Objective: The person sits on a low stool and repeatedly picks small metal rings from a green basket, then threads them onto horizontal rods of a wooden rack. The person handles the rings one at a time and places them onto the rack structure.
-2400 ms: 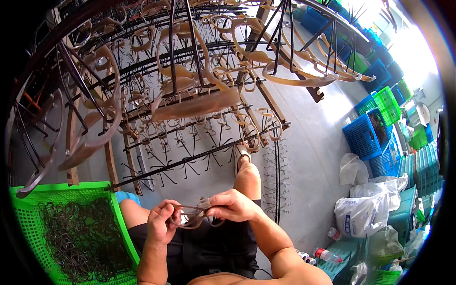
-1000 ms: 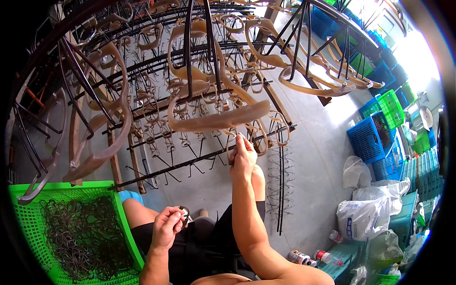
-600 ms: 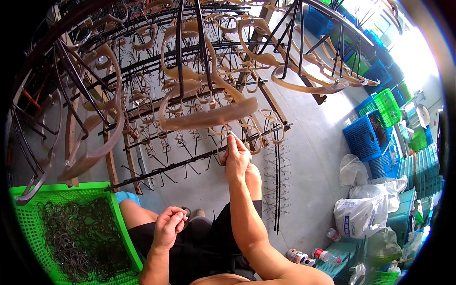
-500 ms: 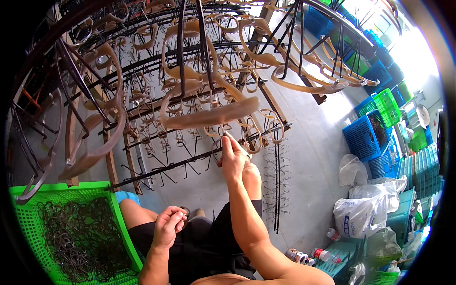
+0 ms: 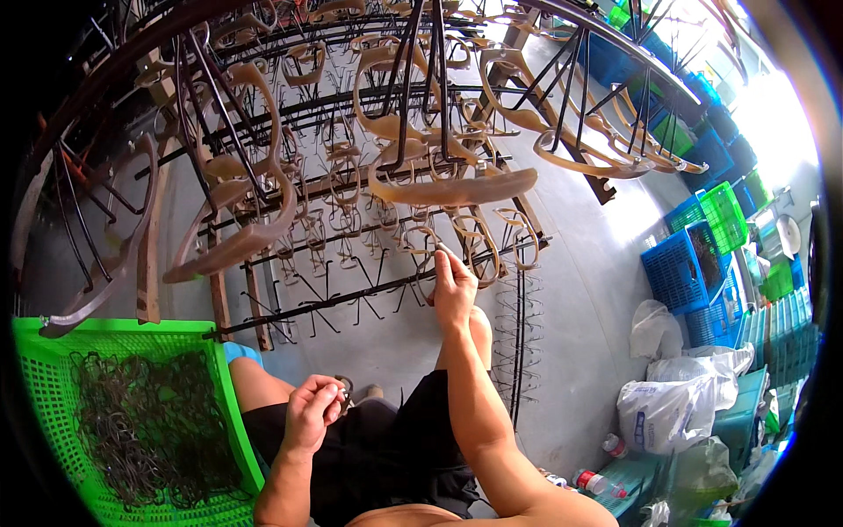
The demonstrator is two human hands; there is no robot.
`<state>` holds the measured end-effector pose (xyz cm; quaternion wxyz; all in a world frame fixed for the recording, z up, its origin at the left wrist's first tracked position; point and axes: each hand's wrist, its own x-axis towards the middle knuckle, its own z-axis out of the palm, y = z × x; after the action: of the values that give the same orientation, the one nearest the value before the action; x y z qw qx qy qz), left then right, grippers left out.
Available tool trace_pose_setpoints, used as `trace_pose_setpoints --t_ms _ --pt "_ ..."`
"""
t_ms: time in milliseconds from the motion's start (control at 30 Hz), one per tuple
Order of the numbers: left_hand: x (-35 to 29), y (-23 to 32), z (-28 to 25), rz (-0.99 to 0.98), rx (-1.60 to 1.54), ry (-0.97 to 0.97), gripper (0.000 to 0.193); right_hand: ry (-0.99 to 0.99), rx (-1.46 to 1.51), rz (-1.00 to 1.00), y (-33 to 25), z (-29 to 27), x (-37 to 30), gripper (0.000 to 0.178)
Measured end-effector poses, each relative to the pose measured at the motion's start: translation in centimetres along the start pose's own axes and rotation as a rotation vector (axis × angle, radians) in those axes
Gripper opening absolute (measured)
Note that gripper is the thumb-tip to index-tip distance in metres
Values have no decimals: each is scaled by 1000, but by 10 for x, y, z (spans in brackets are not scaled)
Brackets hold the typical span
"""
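Observation:
My right hand (image 5: 456, 290) reaches forward to the lower hook bar (image 5: 378, 288), its thumb and fingertips closed on a pale eyeglass frame (image 5: 428, 239). Part of that frame is hidden by the fingers. Above my lap, my left hand (image 5: 312, 413) pinches a small dark looped piece (image 5: 346, 393) that looks like an eyeglass frame. Just above and beyond my right hand hangs a large translucent tan eyeglass frame (image 5: 461, 188) on dark hooks. To the left of my left hand, a heap of dark looped frames (image 5: 145, 430) fills a green basket (image 5: 230, 413).
Many more tan frames hang from the rack's hooks, some close overhead, such as the left one (image 5: 233, 252). A second hook bar (image 5: 518, 342) extends beside my right knee. Blue crates (image 5: 674, 272), white plastic bags (image 5: 663, 408) and a bottle (image 5: 600, 482) line the right side.
The hanging frames and rack appear farther right in view, the nearest ones most. My right hand appears slightly farther right, still at the hook bar. My left hand keeps its pinch.

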<state>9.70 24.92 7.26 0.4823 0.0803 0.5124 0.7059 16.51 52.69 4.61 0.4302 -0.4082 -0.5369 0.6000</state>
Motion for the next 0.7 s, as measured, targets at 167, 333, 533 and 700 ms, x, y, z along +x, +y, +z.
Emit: trace_pose_setpoints --t_ms 167,333,533,700 --pt "3 -1 10 -42 0 -32 11 4 -28 18 -4 6 -11 27" --pt "5 3 23 -30 35 -79 11 89 -18 -45 -1 10 -7 29" --pt "-1 4 17 2 78 -52 11 -58 111 86 -10 -5 -7 24" --pt "3 -2 7 13 3 -18 11 -27 18 69 1 -8 -16 23"
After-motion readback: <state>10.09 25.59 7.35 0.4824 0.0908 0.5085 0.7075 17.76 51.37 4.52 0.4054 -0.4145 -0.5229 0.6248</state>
